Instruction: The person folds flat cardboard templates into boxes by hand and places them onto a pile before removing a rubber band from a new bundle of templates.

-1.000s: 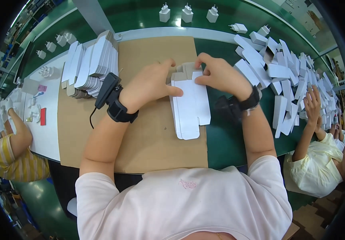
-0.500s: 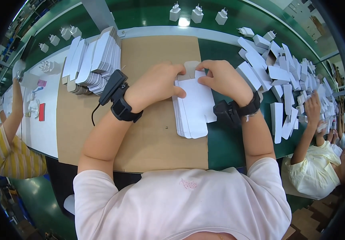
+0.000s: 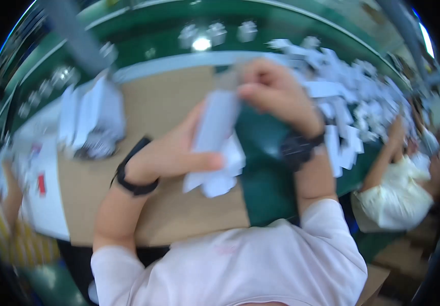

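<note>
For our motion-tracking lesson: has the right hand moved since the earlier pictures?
Yes, the right hand has moved rightward relative to the cardboard.

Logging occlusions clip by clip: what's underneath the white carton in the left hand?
Below the white carton and left hand, parts of white card pieces show over the brown cardboard sheet. The carton and hand cover the rest; blur hides how many there are.

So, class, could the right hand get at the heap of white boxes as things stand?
Probably yes: nothing visible blocks the way from the right hand to the heap of white boxes. It seems busy, though, at the upper end of the white carton the left hand holds.
</note>
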Motion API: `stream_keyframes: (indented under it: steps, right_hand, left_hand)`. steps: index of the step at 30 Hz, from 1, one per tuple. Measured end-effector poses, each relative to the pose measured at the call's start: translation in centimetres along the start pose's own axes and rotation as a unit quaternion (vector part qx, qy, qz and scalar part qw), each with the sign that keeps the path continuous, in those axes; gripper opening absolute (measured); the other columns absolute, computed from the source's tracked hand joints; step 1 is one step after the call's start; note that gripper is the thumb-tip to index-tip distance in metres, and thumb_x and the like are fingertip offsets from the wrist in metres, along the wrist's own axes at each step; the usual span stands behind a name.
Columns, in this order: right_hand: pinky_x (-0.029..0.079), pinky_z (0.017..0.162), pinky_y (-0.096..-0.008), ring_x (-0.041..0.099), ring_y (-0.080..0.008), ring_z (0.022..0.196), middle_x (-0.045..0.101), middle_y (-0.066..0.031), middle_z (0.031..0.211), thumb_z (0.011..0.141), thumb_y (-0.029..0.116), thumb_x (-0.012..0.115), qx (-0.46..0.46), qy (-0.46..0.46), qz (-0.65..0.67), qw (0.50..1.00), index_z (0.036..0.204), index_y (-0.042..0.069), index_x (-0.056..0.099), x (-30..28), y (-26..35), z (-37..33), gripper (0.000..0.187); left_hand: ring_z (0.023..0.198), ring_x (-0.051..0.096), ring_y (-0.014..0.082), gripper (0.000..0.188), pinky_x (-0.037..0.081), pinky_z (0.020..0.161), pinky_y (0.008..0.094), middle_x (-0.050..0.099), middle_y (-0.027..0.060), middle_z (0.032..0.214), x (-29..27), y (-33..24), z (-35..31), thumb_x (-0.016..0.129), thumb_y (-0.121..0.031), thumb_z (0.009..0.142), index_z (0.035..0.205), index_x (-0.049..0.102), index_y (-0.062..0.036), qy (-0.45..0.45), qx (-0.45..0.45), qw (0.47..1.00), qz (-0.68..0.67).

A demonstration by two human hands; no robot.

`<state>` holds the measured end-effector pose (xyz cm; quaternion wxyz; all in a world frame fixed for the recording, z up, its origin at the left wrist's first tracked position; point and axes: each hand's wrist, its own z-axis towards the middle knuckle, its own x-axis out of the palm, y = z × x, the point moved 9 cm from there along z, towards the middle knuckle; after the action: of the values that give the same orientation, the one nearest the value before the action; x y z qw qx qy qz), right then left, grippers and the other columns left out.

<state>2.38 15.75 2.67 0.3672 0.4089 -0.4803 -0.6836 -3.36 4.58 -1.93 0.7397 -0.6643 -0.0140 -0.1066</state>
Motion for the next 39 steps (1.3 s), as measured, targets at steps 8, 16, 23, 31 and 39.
stream_keyframes:
  steps: [8, 16, 23, 31, 39]
  right_hand:
    - [0.043, 0.054, -0.0262, 0.056, -0.0183, 0.058, 0.057, -0.0063, 0.062, 0.073, 0.022, 0.067, -0.018, 0.043, -0.138, 0.989, 0.085, 0.005, 0.058, 2.2, 1.4, -0.4, 0.022]
    - [0.042, 0.048, -0.0263, 0.056, -0.0141, 0.052, 0.059, -0.0055, 0.059, 0.071, 0.028, 0.070, 0.007, 0.122, -0.109, 0.987, 0.069, 0.003, 0.060, 3.1, 1.1, -0.5, 0.027]
    - [0.048, 0.060, -0.0245, 0.059, -0.0118, 0.069, 0.061, -0.0084, 0.078, 0.074, 0.026, 0.072, -0.165, -0.123, 0.002, 0.979, 0.101, 0.004, 0.056, 1.5, 2.5, -0.2, 0.038]
    - [0.045, 0.068, -0.0222, 0.052, -0.0053, 0.075, 0.057, -0.0038, 0.086, 0.089, 0.024, 0.057, -0.110, -0.022, 0.267, 0.957, 0.116, 0.005, 0.047, 6.1, -1.4, 1.1, 0.035]
    - [0.035, 0.062, -0.0193, 0.042, -0.0044, 0.071, 0.048, 0.0023, 0.080, 0.093, 0.031, 0.047, -0.150, -0.058, 0.143, 0.977, 0.089, 0.004, 0.053, 5.5, -0.9, 0.7, 0.029]
  left_hand:
    - [0.099, 0.052, 0.0178, 0.087, 0.042, 0.084, 0.0303, 0.054, 0.0100, 0.107, -1.6, 0.9, -0.6, 0.072, -0.056, 0.064, 0.121, 0.041, 0.0019, -0.134, -0.053, 0.984, 0.107]
    - [0.090, 0.053, 0.0143, 0.083, 0.043, 0.078, 0.0267, 0.054, 0.0068, 0.100, -1.4, 0.4, 0.1, 0.073, -0.057, 0.063, 0.115, 0.046, 0.0018, -0.095, -0.077, 0.983, 0.140]
    - [0.081, 0.059, 0.0186, 0.086, 0.049, 0.067, 0.0278, 0.054, 0.0130, 0.101, -3.1, -2.0, -0.9, 0.071, -0.053, 0.068, 0.127, 0.030, -0.0062, -0.237, 0.061, 0.961, 0.127]
    - [0.072, 0.060, 0.0198, 0.061, 0.049, 0.062, 0.0288, 0.052, 0.0141, 0.101, -3.6, -2.8, -2.4, 0.058, -0.034, 0.085, 0.128, 0.022, -0.0107, -0.234, 0.088, 0.963, 0.102]
    - [0.079, 0.052, 0.0090, 0.049, 0.046, 0.066, 0.0238, 0.047, 0.0051, 0.099, -2.5, -1.4, -1.1, 0.053, -0.012, 0.089, 0.126, 0.022, -0.0139, -0.180, 0.028, 0.983, -0.040]
